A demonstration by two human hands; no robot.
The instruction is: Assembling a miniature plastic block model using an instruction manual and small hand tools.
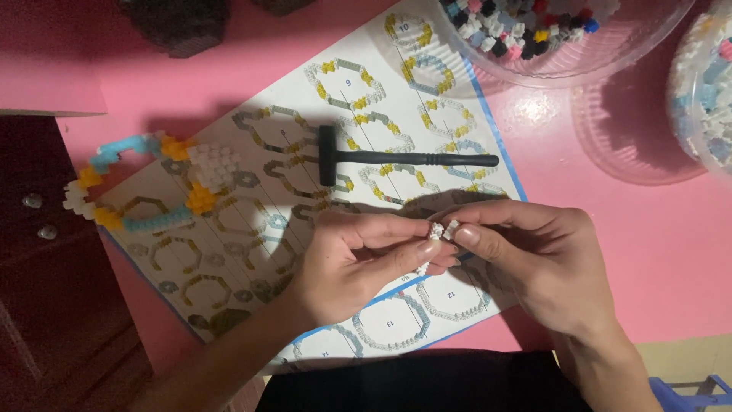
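Note:
My left hand [358, 259] and my right hand [534, 259] meet over the lower middle of a printed instruction sheet [457, 297]. Between their fingertips sits a small cluster of white bricks [436, 230]; the right thumb and forefinger pinch another tiny white brick [452, 226] against it. A partly built ring of light blue, yellow and white bricks [145, 183] lies on the sheet's left end. A small black hammer-shaped tool [404, 159] rests across the sheet above my hands.
A clear plastic bowl [564, 65] of mixed coloured bricks stands at the top right; a second clear bowl [705, 84] with pale bricks sits at the right edge. A dark wooden cabinet [46, 267] borders the pink table [671, 244] on the left.

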